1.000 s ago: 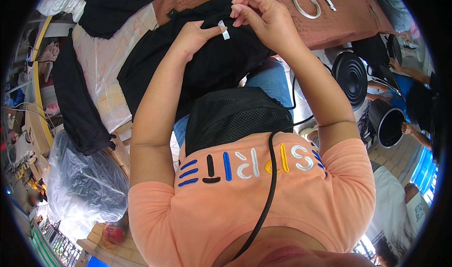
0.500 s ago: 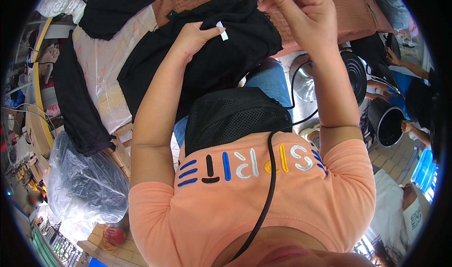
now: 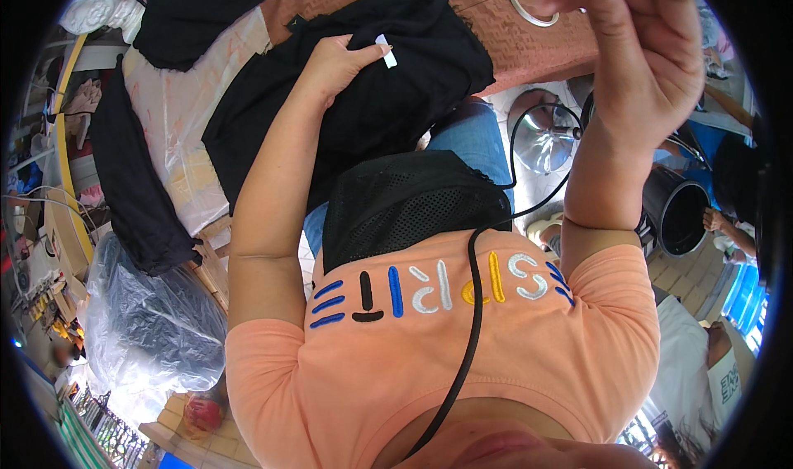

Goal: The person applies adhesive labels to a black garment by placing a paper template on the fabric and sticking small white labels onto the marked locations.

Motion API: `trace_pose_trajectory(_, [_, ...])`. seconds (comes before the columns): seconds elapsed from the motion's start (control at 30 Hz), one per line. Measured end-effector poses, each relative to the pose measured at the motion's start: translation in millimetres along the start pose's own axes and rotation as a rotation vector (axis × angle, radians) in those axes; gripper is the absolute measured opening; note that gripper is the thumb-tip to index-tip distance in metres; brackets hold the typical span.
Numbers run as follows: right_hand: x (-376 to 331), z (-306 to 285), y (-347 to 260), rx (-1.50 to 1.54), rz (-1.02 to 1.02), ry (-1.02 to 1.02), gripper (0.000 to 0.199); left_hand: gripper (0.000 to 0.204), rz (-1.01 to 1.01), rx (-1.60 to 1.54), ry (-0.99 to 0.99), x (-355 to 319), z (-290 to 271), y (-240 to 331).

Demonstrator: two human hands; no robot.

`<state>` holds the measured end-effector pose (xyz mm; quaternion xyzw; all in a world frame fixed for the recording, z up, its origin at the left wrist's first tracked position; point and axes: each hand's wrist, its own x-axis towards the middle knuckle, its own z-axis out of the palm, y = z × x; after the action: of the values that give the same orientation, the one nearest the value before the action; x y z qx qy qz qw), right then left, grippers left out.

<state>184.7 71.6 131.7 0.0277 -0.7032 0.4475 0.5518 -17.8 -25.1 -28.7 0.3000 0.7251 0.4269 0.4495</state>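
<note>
My left hand [image 3: 337, 68] grips a black cloth garment [image 3: 413, 89] spread over my lap and the table edge. Its thumb presses on a small white label [image 3: 386, 51] lying against the cloth. My right hand [image 3: 648, 47] is raised at the upper right, apart from the garment, with thumb and fingers pinched. A thin dark thread [image 3: 496, 0] runs taut from the garment's upper right toward those fingertips. Whether a needle is in the pinch cannot be made out, as the fingertips are at the picture's top edge.
The brown textured table cover [image 3: 545, 52] bears a white ring [image 3: 529, 8]. More black cloth [image 3: 198, 14] lies at the far left, another dark piece [image 3: 136, 171] nearer. A clear plastic bag [image 3: 153, 320] stands left. A black bucket [image 3: 681, 209] and another person's hand [image 3: 713, 219] are right.
My right hand has moved right and slightly nearer, away from the garment, drawing the thread out. The white ring has come into sight. My left hand keeps its hold.
</note>
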Motion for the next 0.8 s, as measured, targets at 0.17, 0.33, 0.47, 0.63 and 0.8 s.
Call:
trace_pose_trajectory(0.17, [-1.6,3.6,-4.6,-0.040,-0.055,0.026,0.015,0.095,-0.008,-0.046,-0.052,2.0,-3.5,-4.2])
trace_pose_trajectory(0.33, [-24.1,-5.3,-1.6,-0.283,0.320,-0.203,0.009,0.092,0.003,-0.025,-0.043,-0.2,-5.6,-3.4])
trace_pose_trajectory(0.47, [-87.5,8.3,77.4,-0.089,0.741,-0.292,0.010,0.081,0.031,-0.027,-0.033,-6.8,-1.9,7.6])
trace_pose_trajectory(0.63, [-120.1,8.5,116.1,-0.127,0.890,-0.255,0.012,0.049,0.015,-0.114,-0.158,-13.8,-6.9,15.4])
trace_pose_trajectory(0.8, [-124.4,8.2,120.1,-0.157,0.889,-0.260,0.013,0.043,-0.030,-0.117,-0.202,-13.1,-11.0,14.4])
